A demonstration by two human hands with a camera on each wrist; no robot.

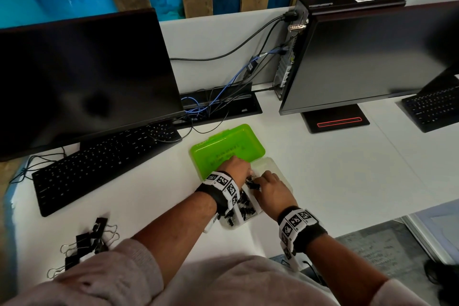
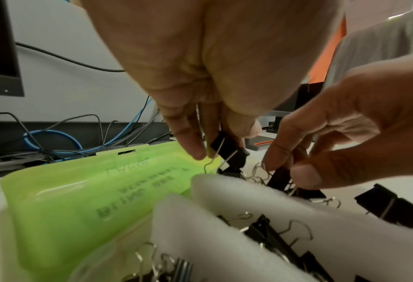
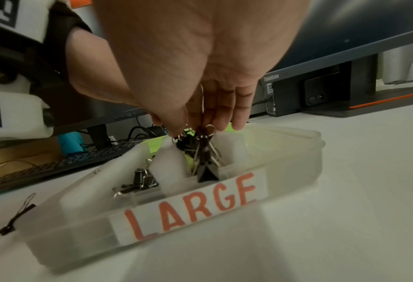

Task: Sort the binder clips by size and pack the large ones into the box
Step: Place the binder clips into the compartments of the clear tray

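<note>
A clear plastic box (image 1: 280, 169) with a "LARGE" label (image 3: 195, 204) and an open green lid (image 1: 226, 146) sits mid-desk. White foam dividers (image 3: 171, 162) split it into compartments, and several black binder clips (image 3: 140, 181) lie inside. My left hand (image 2: 222, 143) pinches one black binder clip (image 2: 229, 152) above the box, near the lid. My right hand (image 3: 200, 126) grips a bunch of large black clips (image 3: 205, 164) by their wire handles, hanging into a compartment. Both hands (image 1: 250, 176) meet over the box.
A loose pile of black binder clips (image 1: 87, 243) lies at the desk's near left. A keyboard (image 1: 104, 164) and monitor (image 1: 82, 77) stand to the left, with cables (image 1: 218, 99) behind the box. A second monitor (image 1: 372, 57) is at the right, and the desk edge is near right.
</note>
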